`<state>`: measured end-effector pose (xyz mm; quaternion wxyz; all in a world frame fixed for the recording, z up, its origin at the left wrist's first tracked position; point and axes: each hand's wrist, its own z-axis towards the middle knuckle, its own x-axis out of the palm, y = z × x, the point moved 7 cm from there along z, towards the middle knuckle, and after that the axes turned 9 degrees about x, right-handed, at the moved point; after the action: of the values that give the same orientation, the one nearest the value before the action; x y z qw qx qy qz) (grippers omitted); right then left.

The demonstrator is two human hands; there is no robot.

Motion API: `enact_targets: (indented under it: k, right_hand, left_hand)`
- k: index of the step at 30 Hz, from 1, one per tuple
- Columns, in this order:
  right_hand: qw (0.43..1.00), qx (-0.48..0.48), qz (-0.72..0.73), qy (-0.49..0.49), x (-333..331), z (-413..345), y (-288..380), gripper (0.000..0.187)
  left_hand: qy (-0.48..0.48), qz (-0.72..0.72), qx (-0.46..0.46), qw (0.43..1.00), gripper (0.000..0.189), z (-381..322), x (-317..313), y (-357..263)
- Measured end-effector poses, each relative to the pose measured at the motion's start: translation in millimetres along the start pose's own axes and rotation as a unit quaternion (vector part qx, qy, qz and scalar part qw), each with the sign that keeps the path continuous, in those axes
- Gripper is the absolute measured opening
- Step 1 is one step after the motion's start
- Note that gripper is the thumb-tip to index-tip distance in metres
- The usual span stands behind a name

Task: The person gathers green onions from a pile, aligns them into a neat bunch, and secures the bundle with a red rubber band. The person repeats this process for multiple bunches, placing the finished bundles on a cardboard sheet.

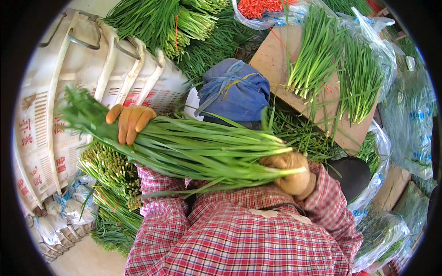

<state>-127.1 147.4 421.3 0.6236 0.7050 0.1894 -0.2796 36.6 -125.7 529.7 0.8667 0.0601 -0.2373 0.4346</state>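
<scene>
A thick bunch of garlic chives (207,151) lies across in front of my chest, its leaf tips to the left and pale stem ends to the right. My left hand (131,122) is wrapped over the leafy part, fingers curled on top. At the stem end, my right hand (293,174) grips the bunch from below, partly covered by stems. The leaf tips at the far left look blurred. Beyond the bunch sits a piece of blue cloth (238,93) tied with strips; what it covers is hidden.
On a wooden board (276,58) at right lie two loose groups of chives (361,76). Red ties (259,7) are piled behind it. White plastic crates (79,76) stand at left. Tied bunches (193,26) are stacked at the back, others (114,172) beside my left arm. Plastic bags (411,117) line the right.
</scene>
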Motion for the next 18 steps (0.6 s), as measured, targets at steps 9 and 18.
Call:
enact_targets:
  k: [9, 18]
  right_hand:
    - [0.802, 0.284, 0.52, 0.071, -9.5, -0.5, -76.0, 0.082]
    - [0.66, 0.32, 0.675, -0.074, 22.3, 15.3, -107.7, 0.02]
  left_hand:
    - [0.204, -0.075, -0.057, 0.974, 0.032, 46.1, 41.7, 37.0]
    - [0.201, -0.03, -0.096, 0.974, 0.017, 65.2, 78.2, 51.0]
